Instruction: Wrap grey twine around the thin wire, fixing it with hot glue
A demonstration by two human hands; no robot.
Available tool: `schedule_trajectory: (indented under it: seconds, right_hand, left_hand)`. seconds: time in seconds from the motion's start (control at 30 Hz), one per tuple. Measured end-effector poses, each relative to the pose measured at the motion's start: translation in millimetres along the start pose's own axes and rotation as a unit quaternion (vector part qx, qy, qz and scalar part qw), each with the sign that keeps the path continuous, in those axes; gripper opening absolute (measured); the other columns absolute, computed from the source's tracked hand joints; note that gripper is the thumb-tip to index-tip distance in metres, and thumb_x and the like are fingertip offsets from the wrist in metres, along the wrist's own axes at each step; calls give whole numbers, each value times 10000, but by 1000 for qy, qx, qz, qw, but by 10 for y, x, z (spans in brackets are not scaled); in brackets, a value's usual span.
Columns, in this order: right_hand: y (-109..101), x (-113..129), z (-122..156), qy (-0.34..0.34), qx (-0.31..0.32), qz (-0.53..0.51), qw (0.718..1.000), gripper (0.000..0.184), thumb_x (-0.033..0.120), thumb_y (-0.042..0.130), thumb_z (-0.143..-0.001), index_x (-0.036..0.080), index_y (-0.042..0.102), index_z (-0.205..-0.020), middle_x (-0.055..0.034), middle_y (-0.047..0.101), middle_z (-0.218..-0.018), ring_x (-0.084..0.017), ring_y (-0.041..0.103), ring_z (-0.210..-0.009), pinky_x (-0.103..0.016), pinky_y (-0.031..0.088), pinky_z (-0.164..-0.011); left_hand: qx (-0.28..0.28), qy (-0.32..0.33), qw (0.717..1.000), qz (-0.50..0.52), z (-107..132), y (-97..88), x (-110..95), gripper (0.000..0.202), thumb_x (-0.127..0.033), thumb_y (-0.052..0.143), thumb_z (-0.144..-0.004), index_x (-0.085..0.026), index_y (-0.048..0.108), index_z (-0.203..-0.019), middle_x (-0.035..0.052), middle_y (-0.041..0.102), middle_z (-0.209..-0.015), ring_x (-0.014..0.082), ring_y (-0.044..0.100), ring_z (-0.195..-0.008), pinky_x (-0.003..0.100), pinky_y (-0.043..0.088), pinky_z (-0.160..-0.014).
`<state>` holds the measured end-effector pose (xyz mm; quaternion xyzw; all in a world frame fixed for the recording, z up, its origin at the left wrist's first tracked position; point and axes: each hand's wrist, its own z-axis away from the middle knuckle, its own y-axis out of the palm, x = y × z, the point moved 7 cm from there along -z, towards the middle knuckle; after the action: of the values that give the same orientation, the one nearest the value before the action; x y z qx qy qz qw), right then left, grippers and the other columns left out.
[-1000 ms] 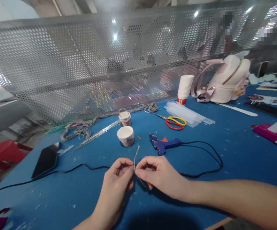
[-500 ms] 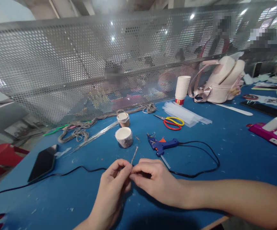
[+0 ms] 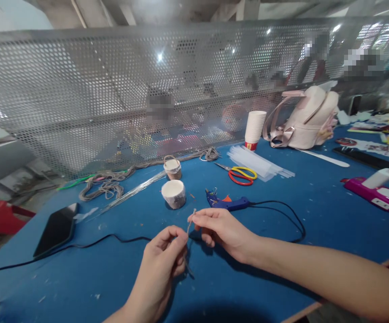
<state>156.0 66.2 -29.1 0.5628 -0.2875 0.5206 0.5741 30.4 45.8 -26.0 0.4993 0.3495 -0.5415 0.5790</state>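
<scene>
Shifted up since the earlier frame, the right hand (image 3: 223,231) has gone from beside the left fingertips to the upper end of a twisted cord (image 3: 189,226). From left to right, the left hand (image 3: 162,256) pinches the cord lower down, thumb against forefinger; between the hands its long axis runs near upright, top leaning right and away (its apparent tail shows below), and the right thumb and forefinger meet at the tip, other fingers loosely curled. Twisting or smoothing seems in hand, calling for a steady left pinch.
</scene>
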Motion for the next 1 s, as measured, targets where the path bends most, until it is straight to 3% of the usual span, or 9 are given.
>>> schedule_trajectory:
  seconds: [0.23, 0.43, 0.57, 0.67, 0.87, 1.0]
  right_hand:
    - [21, -7, 28, -18, -5, -31, 999, 248, 343, 765, -626, 123, 672, -692, 31, 552, -579, -27, 385, -423, -205, 239, -454]
    - [31, 26, 34, -23, 29, -45, 998, 311, 428, 675, -715, 127, 700, -790, 3, 597, -677, -41, 438, -440, -217, 275, -466]
    - [-23, 21, 6, -39, -1, -29, 999, 288, 407, 720, -678, 126, 669, -713, 34, 555, -596, -36, 412, -419, -214, 263, -453]
    - [-42, 28, -9, -55, -13, -5, 998, 284, 390, 746, -651, 124, 647, -665, 41, 548, -555, -38, 409, -418, -215, 277, -458]
    - [10, 38, 6, -45, 32, -45, 997, 346, 465, 666, -705, 121, 666, -740, 3, 607, -628, -63, 467, -435, -234, 333, -472]
    - [-9, 50, 12, -54, 18, -16, 998, 296, 393, 753, -637, 126, 638, -693, 29, 584, -596, -50, 450, -443, -224, 331, -490]
  left_hand:
    - [10, 1, 1000, -15, -6, 44, 31, 300, -407, 723, -669, -155, 564, -626, -86, 360, -444, 28, 236, -402, 154, 177, -377]
    - [1, 9, 999, -38, -5, 14, 28, 298, -424, 704, -674, -163, 564, -643, -88, 367, -442, 36, 242, -402, 163, 196, -386]
    - [-7, 23, 997, -77, 10, 19, -5, 269, -404, 676, -687, -164, 569, -626, -83, 359, -453, 52, 257, -418, 174, 215, -396]
    - [-8, 46, 992, -119, 31, 46, -60, 229, -365, 654, -696, -168, 575, -609, -67, 382, -486, 68, 283, -444, 181, 244, -405]
    - [-20, 99, 981, -166, 59, 58, -196, 218, -365, 651, -674, -182, 588, -574, -9, 505, -586, 117, 391, -532, 209, 363, -459]
    - [-27, 105, 976, -189, 59, 42, -221, 215, -363, 639, -681, -183, 590, -574, -10, 507, -575, 119, 390, -532, 210, 355, -466]
